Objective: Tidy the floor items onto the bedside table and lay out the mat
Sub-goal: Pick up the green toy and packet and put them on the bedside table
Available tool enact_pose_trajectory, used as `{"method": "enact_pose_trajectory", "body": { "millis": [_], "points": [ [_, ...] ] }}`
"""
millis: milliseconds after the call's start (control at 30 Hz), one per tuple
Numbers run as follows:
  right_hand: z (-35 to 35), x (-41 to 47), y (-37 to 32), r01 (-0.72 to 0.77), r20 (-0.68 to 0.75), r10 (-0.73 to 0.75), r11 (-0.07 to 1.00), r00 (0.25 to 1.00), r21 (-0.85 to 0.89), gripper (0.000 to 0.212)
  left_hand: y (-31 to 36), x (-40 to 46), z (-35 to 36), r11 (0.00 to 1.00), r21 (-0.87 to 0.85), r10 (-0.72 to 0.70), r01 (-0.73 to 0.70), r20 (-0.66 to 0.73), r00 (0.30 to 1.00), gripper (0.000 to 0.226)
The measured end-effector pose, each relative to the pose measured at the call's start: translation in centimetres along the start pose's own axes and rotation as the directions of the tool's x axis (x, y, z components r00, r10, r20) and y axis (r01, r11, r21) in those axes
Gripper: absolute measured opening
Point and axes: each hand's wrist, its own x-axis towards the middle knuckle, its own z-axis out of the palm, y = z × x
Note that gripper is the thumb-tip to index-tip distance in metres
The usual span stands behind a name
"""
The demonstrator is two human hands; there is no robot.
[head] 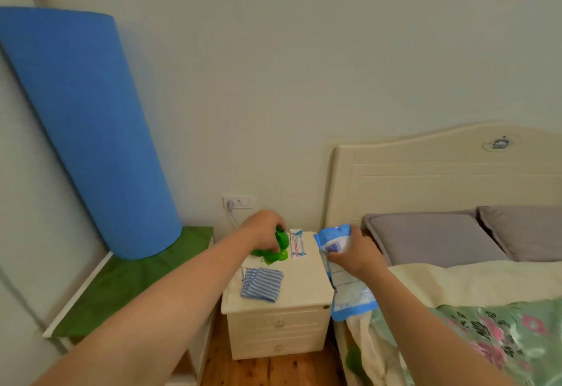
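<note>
Tidying's looking about halfway: striped cloth [262, 283] and a small white packet [297, 245] are already sitting on the bedside table [307, 291]. Right hand [357, 253] at 3 o'clock is gripping a blue pouch [346, 276], left hand [264, 229] is clenching a green toy [275, 248] touching the top. Rolled blue mat [85, 130] at 10 o'clock isn't laid out yet.

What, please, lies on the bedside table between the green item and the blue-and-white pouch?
In the head view, a small white packet lies between the green item and the pouch.
</note>
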Motion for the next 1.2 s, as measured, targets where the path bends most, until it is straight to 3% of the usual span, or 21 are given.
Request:
{"method": "enact_pose_trajectory", "body": {
  "millis": [300,600,933,1200],
  "points": [
    [-0.8,11.0,2.5,0.018,0.049,-0.019,1.0,0.999,0.014,0.085,1.4,11.0,0.2,0.999,-0.03,-0.039,0.039,0.014,0.999,0.058],
    [2.6,22.9,5.0,-0.04,0.142,0.042,0.999,0.989,-0.015,0.087,-0.3,23.2,4.9,0.998,-0.01,-0.064,0.066,0.146,0.987,0.058],
    [9.8,36.5,7.1,-0.158,0.263,0.153,0.987,0.953,-0.002,0.091,-3.1,37.6,9.0,0.996,0.007,-0.088,0.089,0.24,0.967,0.051],
    [16.7,43.3,11.8,-0.223,0.421,0.22,0.974,0.88,-0.043,0.088,-5.1,44.0,16.8,0.979,0.01,-0.189,0.203,0.414,0.89,0.05]
  ]
}}
